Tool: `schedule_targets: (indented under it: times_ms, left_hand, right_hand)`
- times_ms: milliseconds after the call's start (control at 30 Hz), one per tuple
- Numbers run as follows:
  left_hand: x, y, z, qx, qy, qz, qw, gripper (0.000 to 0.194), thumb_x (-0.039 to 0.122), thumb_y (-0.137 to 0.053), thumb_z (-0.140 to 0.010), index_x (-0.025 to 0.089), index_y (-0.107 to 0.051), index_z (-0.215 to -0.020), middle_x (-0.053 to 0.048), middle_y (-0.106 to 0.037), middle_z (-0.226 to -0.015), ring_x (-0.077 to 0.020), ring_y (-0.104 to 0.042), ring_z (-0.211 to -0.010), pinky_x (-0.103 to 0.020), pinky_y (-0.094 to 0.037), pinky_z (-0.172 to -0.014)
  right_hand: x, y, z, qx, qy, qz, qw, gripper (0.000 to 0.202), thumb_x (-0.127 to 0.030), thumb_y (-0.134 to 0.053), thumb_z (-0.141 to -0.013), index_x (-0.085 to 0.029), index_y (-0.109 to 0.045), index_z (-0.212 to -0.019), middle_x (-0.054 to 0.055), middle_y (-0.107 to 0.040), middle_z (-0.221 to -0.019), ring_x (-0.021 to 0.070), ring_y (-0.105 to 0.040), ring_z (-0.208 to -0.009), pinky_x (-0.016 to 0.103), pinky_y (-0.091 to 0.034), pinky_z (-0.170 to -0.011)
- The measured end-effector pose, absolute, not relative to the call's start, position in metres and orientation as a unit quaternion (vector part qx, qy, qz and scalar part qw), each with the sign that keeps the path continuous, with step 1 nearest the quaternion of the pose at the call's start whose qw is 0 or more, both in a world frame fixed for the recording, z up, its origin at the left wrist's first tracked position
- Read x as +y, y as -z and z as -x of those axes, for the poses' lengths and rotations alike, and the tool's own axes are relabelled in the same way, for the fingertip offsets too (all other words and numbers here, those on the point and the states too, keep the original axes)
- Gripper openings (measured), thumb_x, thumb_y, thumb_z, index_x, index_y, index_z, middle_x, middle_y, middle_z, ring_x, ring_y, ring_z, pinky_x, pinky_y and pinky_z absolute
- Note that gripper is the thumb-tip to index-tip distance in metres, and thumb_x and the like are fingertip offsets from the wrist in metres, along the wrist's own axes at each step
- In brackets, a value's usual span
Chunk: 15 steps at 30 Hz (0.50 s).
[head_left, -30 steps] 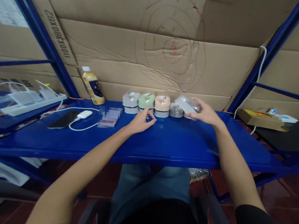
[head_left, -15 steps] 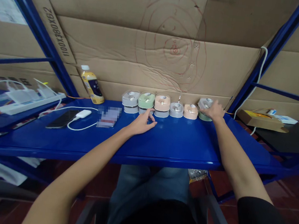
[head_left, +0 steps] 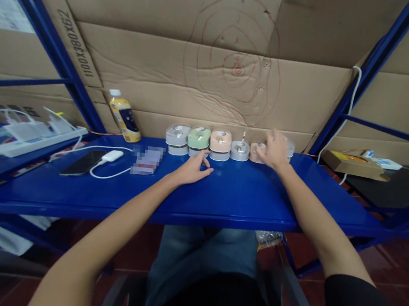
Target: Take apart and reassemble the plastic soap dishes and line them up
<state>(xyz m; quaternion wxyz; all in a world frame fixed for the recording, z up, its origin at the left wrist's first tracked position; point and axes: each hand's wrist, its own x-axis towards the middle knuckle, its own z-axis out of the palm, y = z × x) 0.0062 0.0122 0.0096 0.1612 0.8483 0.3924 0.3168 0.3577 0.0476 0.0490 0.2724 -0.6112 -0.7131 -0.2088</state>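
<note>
Along the back of the blue table stands a row of small lidded plastic boxes. A grey box, a green box and a peach box each sit on a second layer. Lower ones follow: a small grey box and a small peach box. My left hand rests before the green and peach stacks, fingers loosely apart, holding nothing. My right hand hovers at the small peach box, fingers spread and slightly blurred. It partly hides that box and most of the right-end box.
A yellow drink bottle stands at the back left. Nearer lie a black phone, a white charger with its cable, and a pixelated phone-like item. A white power strip is further left. Blue posts flank the table.
My right hand has left the stacked box at the right end and shifted left to the small peach box. My left hand has stayed in place.
</note>
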Motion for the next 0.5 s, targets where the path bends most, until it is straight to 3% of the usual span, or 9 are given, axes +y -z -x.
schedule_targets:
  times_ms: [100, 267, 400, 500]
  left_hand:
    - [0.012, -0.01, -0.006, 0.397, -0.307, -0.85, 0.161, 0.06, 0.042, -0.067, -0.093, 0.02, -0.043, -0.143, -0.007, -0.074, -0.105, -0.0269, -0.073, -0.097, -0.044, -0.058, -0.089]
    - [0.012, -0.01, -0.006, 0.4, -0.298, -0.851, 0.163, 0.061, 0.045, -0.065, -0.093, 0.02, -0.042, -0.144, -0.008, -0.074, -0.105, -0.0278, -0.073, -0.098, -0.044, -0.058, -0.09]
    - [0.014, -0.009, -0.006, 0.396, -0.303, -0.851, 0.167, 0.06, 0.044, -0.066, -0.093, 0.019, -0.043, -0.143, -0.008, -0.074, -0.104, -0.0283, -0.073, -0.097, -0.045, -0.058, -0.09]
    - [0.014, -0.008, -0.006, 0.392, -0.308, -0.85, 0.169, 0.059, 0.042, -0.067, -0.092, 0.021, -0.044, -0.142, -0.007, -0.074, -0.103, -0.0278, -0.073, -0.097, -0.045, -0.058, -0.091]
  right_hand:
    - [0.045, -0.04, -0.321, -0.818, 0.15, 0.516, 0.206, 0.081, -0.059, -0.052, -0.098, -0.011, -0.04, -0.163, 0.021, -0.033, -0.175, 0.0403, -0.028, -0.162, 0.06, -0.026, -0.13]
    - [0.032, -0.03, -0.288, -0.854, 0.077, 0.498, 0.131, 0.081, -0.058, -0.06, -0.096, -0.006, -0.047, -0.157, 0.026, -0.042, -0.169, 0.0413, -0.036, -0.159, 0.055, -0.03, -0.129]
    - [0.009, -0.041, -0.281, -0.831, 0.101, 0.519, 0.175, 0.055, -0.051, -0.053, -0.1, -0.009, -0.066, -0.133, 0.025, -0.069, -0.138, 0.0428, -0.06, -0.132, 0.059, -0.043, -0.114]
    - [-0.004, -0.05, -0.274, -0.785, 0.126, 0.553, 0.248, 0.052, -0.054, -0.051, -0.1, -0.013, -0.07, -0.124, 0.024, -0.074, -0.121, 0.0443, -0.065, -0.12, 0.061, -0.046, -0.107]
